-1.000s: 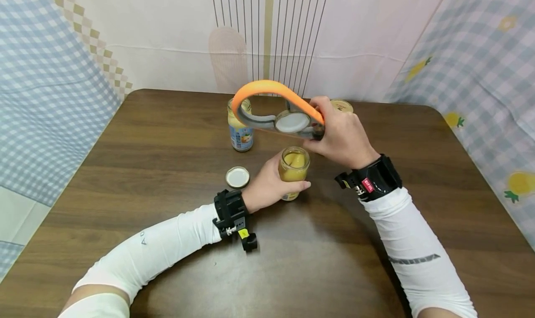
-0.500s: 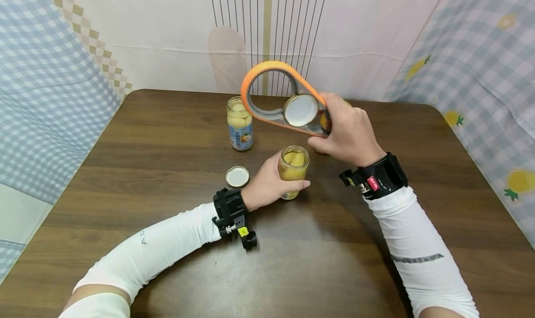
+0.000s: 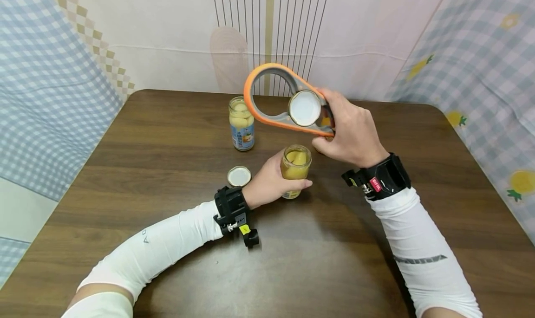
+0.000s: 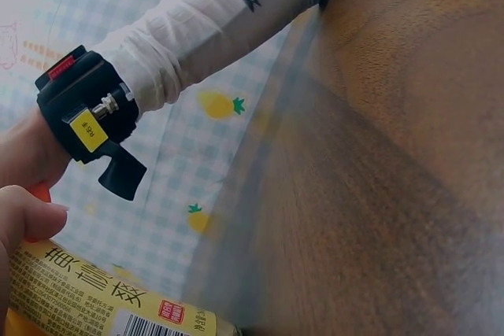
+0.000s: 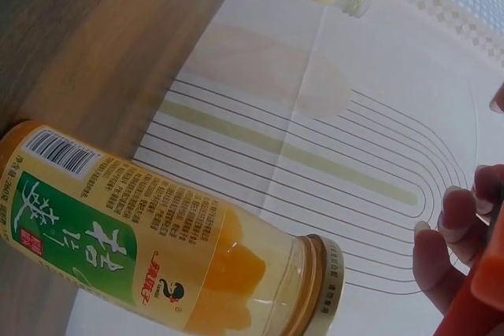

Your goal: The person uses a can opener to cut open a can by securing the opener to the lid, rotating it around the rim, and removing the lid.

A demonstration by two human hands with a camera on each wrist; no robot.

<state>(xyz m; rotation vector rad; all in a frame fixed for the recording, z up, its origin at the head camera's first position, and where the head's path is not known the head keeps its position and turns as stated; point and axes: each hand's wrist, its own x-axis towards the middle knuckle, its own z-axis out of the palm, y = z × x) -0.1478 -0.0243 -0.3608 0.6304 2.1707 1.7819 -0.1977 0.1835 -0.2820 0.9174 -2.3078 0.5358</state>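
while left fingers grip lidless jar | right fingers clasp orange tool

I see pale glare on the flat brown wood-grain tabletop, near side; the left wrist view looks dim.

White sleeves, black wrist mounts
Right mount: red label at 8 o'clock; left mount: yellow tag at 5 o'clock.
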